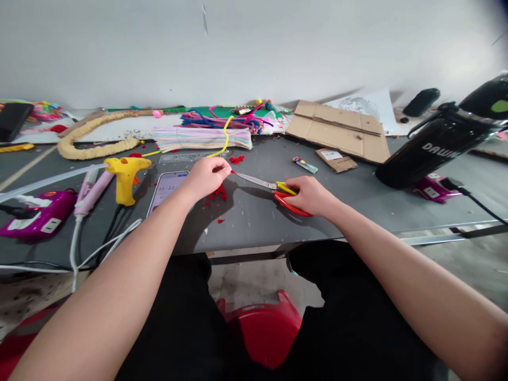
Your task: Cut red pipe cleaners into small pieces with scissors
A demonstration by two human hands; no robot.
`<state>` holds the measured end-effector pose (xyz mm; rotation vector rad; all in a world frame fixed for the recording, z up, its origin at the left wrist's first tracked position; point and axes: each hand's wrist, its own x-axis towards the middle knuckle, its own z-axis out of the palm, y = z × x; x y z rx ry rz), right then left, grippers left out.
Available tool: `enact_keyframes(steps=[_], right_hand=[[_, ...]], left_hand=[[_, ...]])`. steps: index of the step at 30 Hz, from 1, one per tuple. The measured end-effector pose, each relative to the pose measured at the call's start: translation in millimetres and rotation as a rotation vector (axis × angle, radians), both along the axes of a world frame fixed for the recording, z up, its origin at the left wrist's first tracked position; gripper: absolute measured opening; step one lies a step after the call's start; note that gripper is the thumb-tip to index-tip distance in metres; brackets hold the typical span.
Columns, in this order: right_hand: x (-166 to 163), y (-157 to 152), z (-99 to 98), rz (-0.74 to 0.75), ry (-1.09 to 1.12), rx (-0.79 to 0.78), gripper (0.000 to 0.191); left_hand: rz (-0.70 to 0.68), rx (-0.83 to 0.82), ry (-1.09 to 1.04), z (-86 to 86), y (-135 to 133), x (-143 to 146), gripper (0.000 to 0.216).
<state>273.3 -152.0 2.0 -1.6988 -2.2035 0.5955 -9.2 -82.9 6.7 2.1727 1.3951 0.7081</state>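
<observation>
My right hand [307, 196] grips a pair of scissors [256, 181] with red and yellow handles, the blades pointing left. At their tips, my left hand [208, 177] pinches a tiny red piece [233, 172], mostly hidden by the fingertips. Small red scraps [217, 193] lie on the grey table just below that hand, and more red bits [237, 159] rest beyond it. A yellow pipe cleaner [226, 138] runs behind my left hand. The phone [169, 185], its screen lit, is partly covered by my left forearm.
A yellow glue gun [126, 174], a pink-and-white tool [92, 191] and a purple power strip [43, 214] with cables crowd the left. Pipe cleaner bundles [202, 138] lie at the back. Cardboard [337, 129], a lighter [305, 164] and a black bottle [432, 140] stand or lie rightward.
</observation>
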Motion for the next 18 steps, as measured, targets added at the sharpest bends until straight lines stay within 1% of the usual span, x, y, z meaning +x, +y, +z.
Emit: enact_keyframes(steps=[11, 18], right_hand=[[0.6, 0.3, 1.0, 0.004, 0.005, -0.009, 0.034], [0.7, 1.2, 0.4, 0.012, -0.005, -0.007, 0.037]], left_hand=[[0.001, 0.005, 0.012, -1.2, 1.5, -0.8, 0.021], [-0.007, 0.017, 0.025, -0.4, 0.6, -0.5, 0.022]])
